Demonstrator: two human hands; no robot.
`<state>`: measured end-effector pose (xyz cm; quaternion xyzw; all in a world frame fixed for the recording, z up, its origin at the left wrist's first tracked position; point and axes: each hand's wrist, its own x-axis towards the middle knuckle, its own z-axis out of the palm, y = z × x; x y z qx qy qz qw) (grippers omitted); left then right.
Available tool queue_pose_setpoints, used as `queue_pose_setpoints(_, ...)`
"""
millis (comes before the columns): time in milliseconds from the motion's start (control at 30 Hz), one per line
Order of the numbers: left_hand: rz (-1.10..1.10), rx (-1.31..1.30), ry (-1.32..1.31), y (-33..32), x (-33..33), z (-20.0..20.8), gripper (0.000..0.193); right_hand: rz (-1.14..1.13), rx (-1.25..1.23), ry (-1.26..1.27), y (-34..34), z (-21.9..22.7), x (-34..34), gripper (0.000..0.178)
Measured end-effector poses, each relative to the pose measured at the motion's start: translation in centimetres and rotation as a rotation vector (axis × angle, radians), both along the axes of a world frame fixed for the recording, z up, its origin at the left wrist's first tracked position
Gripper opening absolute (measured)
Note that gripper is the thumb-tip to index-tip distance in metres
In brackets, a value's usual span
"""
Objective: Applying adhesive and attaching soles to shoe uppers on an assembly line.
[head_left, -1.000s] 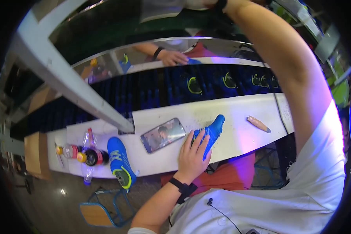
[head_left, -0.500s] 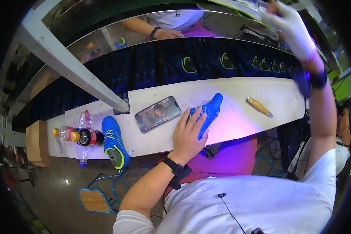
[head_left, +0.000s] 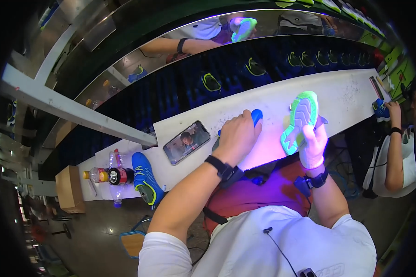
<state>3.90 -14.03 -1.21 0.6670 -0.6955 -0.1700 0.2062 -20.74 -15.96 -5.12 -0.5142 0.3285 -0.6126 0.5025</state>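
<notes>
My left hand (head_left: 238,137), bare, is wrapped over a blue shoe (head_left: 257,115) on the white bench. Only the toe and a bit of its side show past my fingers. To the right, my right hand (head_left: 314,147), in a white glove, holds a pale green and white shoe sole (head_left: 300,121) upright above the bench, its grooved face in view. A second blue shoe (head_left: 143,173) with a dark insole lies farther left. Between that shoe and my left hand rests a phone (head_left: 186,142) with a lit screen.
Bottles (head_left: 118,176) and a cardboard box (head_left: 69,189) stand at the bench's left end. A dark conveyor (head_left: 171,94) carrying several shoes runs along the far side. A slanted grey metal beam (head_left: 78,106) meets the bench. At right, another person's hand (head_left: 394,111) touches a blue shoe.
My right hand has come down from the upper right and now has the sole in it. My left hand has closed over the blue shoe. The tan pointed tool no longer shows.
</notes>
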Motion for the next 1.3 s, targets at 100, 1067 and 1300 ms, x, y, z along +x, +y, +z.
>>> queue_pose_setpoints(100, -0.061, -0.325, 0.182, 3.2, -0.9, -0.2, 0.039, -0.044, 0.055, 0.093, 1.1, 1.8, -1.1, 0.054)
queue_pose_setpoints(1067, 0.051, -0.437, 1.111, 13.8, -5.3, -0.6, 0.043, 0.41, -0.096, 0.058, 7.4, 4.2, 3.1, 0.03)
queue_pose_setpoints(1300, 0.059, -0.381, 1.062, 14.8, -4.0, -0.3, 0.046, 0.481, -0.067, 0.131, 7.3, 3.9, 2.8, 0.032)
